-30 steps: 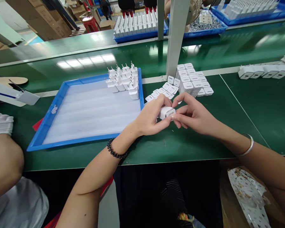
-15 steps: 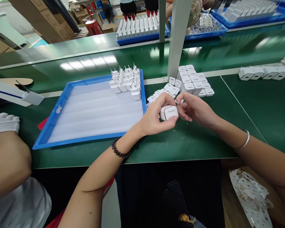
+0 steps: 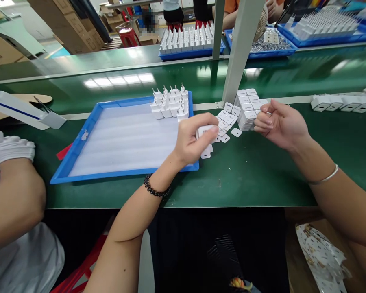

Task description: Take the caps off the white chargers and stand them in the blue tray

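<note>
My left hand is wrapped round a white plug adapter, held over the right edge of a blue tray. Several white adapters with pins pointing up stand in that tray's back right corner. My right hand is raised on the right, its fingers curled together; what they pinch, if anything, is too small to make out. Beside it are stacks of white square pieces. Loose flat white pieces lie between the stacks and my left hand.
A grey post rises behind the stacks. White adapters lie in a row at the right. A person's gloved hand rests at the left. Filled blue trays stand beyond the green table.
My right hand has moved away from the adapter, to the right and up. My left hand still holds the adapter, now a little further left and tilted differently. The view has shifted slightly.
</note>
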`<move>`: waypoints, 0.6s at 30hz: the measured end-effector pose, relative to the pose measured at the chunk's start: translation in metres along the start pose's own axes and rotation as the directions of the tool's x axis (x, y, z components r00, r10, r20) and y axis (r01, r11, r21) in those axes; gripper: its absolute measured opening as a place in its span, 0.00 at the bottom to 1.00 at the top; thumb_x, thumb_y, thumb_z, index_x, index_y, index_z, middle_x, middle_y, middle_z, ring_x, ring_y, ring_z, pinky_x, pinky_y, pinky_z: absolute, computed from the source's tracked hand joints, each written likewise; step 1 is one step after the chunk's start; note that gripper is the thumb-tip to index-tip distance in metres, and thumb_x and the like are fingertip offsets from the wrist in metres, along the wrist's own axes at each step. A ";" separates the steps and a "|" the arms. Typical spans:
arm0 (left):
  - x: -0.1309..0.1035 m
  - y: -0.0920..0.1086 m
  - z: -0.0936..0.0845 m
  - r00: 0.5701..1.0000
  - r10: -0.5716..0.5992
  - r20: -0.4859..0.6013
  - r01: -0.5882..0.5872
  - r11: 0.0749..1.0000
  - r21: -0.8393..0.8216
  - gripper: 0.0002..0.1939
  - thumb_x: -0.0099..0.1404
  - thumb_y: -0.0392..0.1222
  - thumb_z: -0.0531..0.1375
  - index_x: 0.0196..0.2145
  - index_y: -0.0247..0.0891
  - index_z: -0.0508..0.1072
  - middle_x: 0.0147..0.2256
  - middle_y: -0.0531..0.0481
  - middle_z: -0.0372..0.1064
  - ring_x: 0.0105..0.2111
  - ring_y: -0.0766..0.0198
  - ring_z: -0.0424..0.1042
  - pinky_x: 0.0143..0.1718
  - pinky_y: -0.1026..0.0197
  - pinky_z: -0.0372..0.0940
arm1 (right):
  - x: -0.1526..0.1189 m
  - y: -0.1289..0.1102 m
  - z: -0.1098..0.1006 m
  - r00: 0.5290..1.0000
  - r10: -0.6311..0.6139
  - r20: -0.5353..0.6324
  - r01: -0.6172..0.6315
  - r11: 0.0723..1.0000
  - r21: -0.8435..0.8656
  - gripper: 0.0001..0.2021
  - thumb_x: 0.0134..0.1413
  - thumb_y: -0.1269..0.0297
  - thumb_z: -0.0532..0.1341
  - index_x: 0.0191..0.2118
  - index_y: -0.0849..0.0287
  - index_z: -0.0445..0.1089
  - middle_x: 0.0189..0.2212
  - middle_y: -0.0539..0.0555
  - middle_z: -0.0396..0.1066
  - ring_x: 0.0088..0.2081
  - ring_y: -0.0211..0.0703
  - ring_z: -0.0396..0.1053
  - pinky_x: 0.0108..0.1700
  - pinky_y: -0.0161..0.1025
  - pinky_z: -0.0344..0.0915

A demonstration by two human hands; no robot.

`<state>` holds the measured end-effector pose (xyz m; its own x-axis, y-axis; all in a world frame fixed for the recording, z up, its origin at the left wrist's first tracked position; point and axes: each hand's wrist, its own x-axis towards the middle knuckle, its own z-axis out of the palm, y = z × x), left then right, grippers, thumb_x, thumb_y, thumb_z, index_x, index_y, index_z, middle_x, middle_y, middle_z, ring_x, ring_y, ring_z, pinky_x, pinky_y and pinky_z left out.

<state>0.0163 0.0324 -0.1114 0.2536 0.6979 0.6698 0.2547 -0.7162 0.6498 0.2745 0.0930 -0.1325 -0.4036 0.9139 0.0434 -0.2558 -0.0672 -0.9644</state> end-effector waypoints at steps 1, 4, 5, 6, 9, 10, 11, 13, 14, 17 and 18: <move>0.002 -0.003 -0.004 0.999 -0.034 -0.038 0.035 0.999 0.030 0.22 0.69 0.59 0.52 0.27 0.40 0.67 0.27 0.49 0.67 0.29 0.62 0.67 0.32 0.55 0.63 | 0.003 -0.001 -0.008 1.000 -0.004 -0.014 0.004 1.000 0.001 0.16 0.62 0.52 0.61 0.28 0.53 0.60 0.18 0.44 0.46 0.19 0.35 0.45 0.24 0.39 0.46; 0.008 -0.020 -0.021 0.977 -0.173 -0.122 0.186 0.976 0.111 0.27 0.69 0.66 0.47 0.27 0.41 0.67 0.28 0.47 0.65 0.32 0.59 0.68 0.32 0.54 0.63 | 0.010 -0.001 -0.029 0.999 -0.025 -0.046 0.026 1.000 0.005 0.14 0.58 0.55 0.62 0.27 0.53 0.59 0.19 0.45 0.43 0.20 0.33 0.44 0.24 0.40 0.44; 0.011 -0.028 -0.028 0.966 -0.221 -0.137 0.238 0.964 0.121 0.28 0.69 0.68 0.46 0.28 0.41 0.67 0.28 0.47 0.65 0.32 0.58 0.68 0.32 0.54 0.62 | 0.012 0.000 -0.036 0.998 -0.044 -0.047 0.044 0.999 -0.006 0.14 0.57 0.55 0.62 0.27 0.53 0.59 0.19 0.45 0.42 0.20 0.33 0.44 0.25 0.40 0.44; 0.013 -0.038 -0.035 0.953 -0.266 -0.148 0.284 0.951 0.119 0.29 0.68 0.69 0.46 0.29 0.41 0.67 0.28 0.47 0.64 0.32 0.58 0.68 0.30 0.55 0.61 | 0.014 0.002 -0.041 0.997 -0.065 -0.045 0.064 0.998 -0.023 0.14 0.57 0.55 0.62 0.27 0.53 0.59 0.20 0.45 0.42 0.20 0.33 0.44 0.25 0.41 0.44; 0.019 -0.065 -0.061 0.891 -0.431 -0.142 0.445 0.891 0.087 0.28 0.68 0.69 0.48 0.33 0.40 0.65 0.26 0.48 0.64 0.28 0.63 0.66 0.28 0.57 0.59 | 0.017 0.008 -0.050 0.991 -0.110 -0.073 0.107 0.993 -0.043 0.16 0.54 0.51 0.64 0.28 0.52 0.58 0.20 0.45 0.43 0.21 0.32 0.46 0.26 0.42 0.45; 0.020 -0.071 -0.068 0.848 -0.506 -0.157 0.522 0.848 0.087 0.25 0.69 0.67 0.49 0.35 0.40 0.63 0.26 0.49 0.64 0.27 0.64 0.65 0.28 0.58 0.59 | 0.018 0.009 -0.050 0.989 -0.114 -0.095 0.111 0.993 -0.035 0.17 0.53 0.49 0.64 0.29 0.52 0.58 0.20 0.45 0.43 0.21 0.33 0.46 0.26 0.42 0.45; 0.020 -0.075 -0.075 0.794 -0.580 -0.182 0.602 0.791 0.105 0.22 0.69 0.64 0.53 0.37 0.40 0.62 0.27 0.50 0.64 0.27 0.65 0.65 0.28 0.58 0.60 | 0.018 0.011 -0.050 0.987 -0.114 -0.116 0.112 0.993 -0.027 0.17 0.53 0.48 0.64 0.29 0.52 0.59 0.20 0.45 0.44 0.21 0.33 0.46 0.27 0.42 0.45; 0.019 -0.078 -0.084 0.685 -0.689 -0.236 0.729 0.651 0.212 0.17 0.64 0.53 0.62 0.40 0.41 0.61 0.29 0.50 0.64 0.28 0.63 0.66 0.31 0.58 0.63 | 0.019 0.012 -0.049 0.984 -0.112 -0.139 0.110 0.994 -0.025 0.19 0.52 0.45 0.64 0.30 0.52 0.59 0.20 0.45 0.44 0.22 0.34 0.46 0.27 0.42 0.45; 0.018 -0.077 -0.086 0.648 -0.718 -0.254 0.759 0.581 0.293 0.18 0.60 0.47 0.65 0.41 0.41 0.61 0.30 0.50 0.65 0.30 0.61 0.67 0.32 0.56 0.64 | 0.019 0.013 -0.048 0.984 -0.111 -0.143 0.108 0.994 -0.030 0.19 0.52 0.44 0.64 0.31 0.52 0.59 0.20 0.45 0.45 0.22 0.34 0.46 0.27 0.42 0.45; 0.014 -0.073 -0.085 0.655 -0.720 -0.230 0.699 0.462 0.546 0.19 0.53 0.40 0.66 0.40 0.40 0.63 0.33 0.47 0.67 0.38 0.52 0.70 0.40 0.51 0.66 | 0.019 0.013 -0.048 0.978 -0.111 -0.177 0.108 0.994 -0.029 0.20 0.51 0.44 0.65 0.32 0.52 0.58 0.20 0.46 0.48 0.22 0.35 0.47 0.27 0.42 0.46; 0.014 -0.072 -0.083 0.677 -0.706 -0.208 0.659 0.456 0.598 0.18 0.53 0.40 0.66 0.40 0.40 0.64 0.34 0.46 0.68 0.41 0.50 0.71 0.43 0.50 0.67 | 0.019 0.013 -0.049 0.974 -0.111 -0.198 0.108 0.994 -0.027 0.20 0.50 0.45 0.66 0.32 0.52 0.58 0.20 0.46 0.49 0.22 0.35 0.47 0.28 0.42 0.46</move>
<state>-0.0763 0.0932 -0.1193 -0.2018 0.9770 0.0694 0.8415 0.1367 0.5227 0.3066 0.1295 -0.1567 -0.1908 0.9767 0.0980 -0.2741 0.0428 -0.9608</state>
